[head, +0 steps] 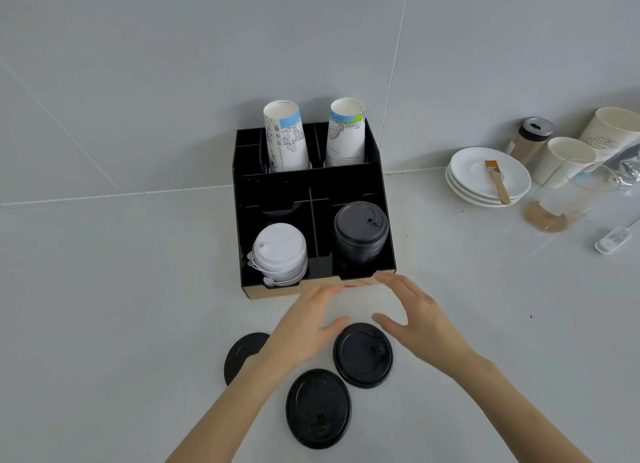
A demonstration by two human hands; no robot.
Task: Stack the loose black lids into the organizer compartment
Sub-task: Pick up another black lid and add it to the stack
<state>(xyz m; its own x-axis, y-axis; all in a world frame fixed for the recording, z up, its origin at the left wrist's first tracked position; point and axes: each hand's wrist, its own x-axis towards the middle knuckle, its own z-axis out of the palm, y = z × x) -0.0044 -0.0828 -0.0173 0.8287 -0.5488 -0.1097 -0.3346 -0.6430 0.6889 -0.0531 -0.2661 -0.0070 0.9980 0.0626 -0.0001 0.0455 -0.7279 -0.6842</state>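
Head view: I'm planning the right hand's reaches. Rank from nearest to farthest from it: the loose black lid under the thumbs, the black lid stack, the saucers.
From the right hand:
1. Loose black lid, just below-left.
2. Black lid stack, organizer's front-right compartment.
3. Saucers, far right by the wall.

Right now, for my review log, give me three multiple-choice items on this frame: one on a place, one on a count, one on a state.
1. Where in the organizer is the stack of black lids?
A. front right compartment
B. front left compartment
C. back row

2. How many loose black lids lie on the counter?
A. one
B. three
C. five

3. What are the hands doing?
A. both open, holding nothing
B. each holding a lid
C. lifting a cup

Answers:
1. A, since the black stack sits front right, beside the white lids.
2. B, counting the left lid, the near lid and the right lid.
3. A, as the left hand and right hand hover with fingers spread above the lids.
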